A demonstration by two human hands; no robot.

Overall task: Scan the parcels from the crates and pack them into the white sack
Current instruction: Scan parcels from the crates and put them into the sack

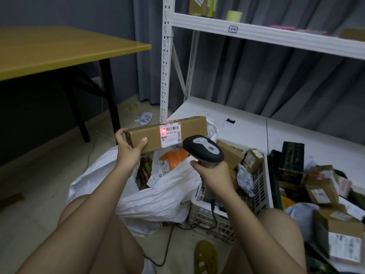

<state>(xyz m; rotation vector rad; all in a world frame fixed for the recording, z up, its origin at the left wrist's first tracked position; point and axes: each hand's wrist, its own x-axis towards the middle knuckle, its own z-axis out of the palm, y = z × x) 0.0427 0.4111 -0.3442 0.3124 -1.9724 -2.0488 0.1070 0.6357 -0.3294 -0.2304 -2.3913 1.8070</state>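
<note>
Grey-curtained shelving behind; long cardboard parcel point(166, 133) gripped at its end by left hand point(129, 148) above white sack point(158, 200), barcode scanner point(203, 150) clenched in right hand point(215, 179) — red beam is seen left of the barcode, so a misread is risked.

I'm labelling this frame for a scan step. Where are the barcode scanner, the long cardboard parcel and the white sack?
barcode scanner point(203, 149), head view, on its dark head.
long cardboard parcel point(150, 136), head view, bare cardboard front.
white sack point(158, 200), head view, crumpled near wall.

A yellow-topped table point(59, 50) on black legs stands left of a white metal shelf rack point(256, 34), with a tape roll point(133, 107) and paper scrap point(145, 118) on the floor between.
</note>
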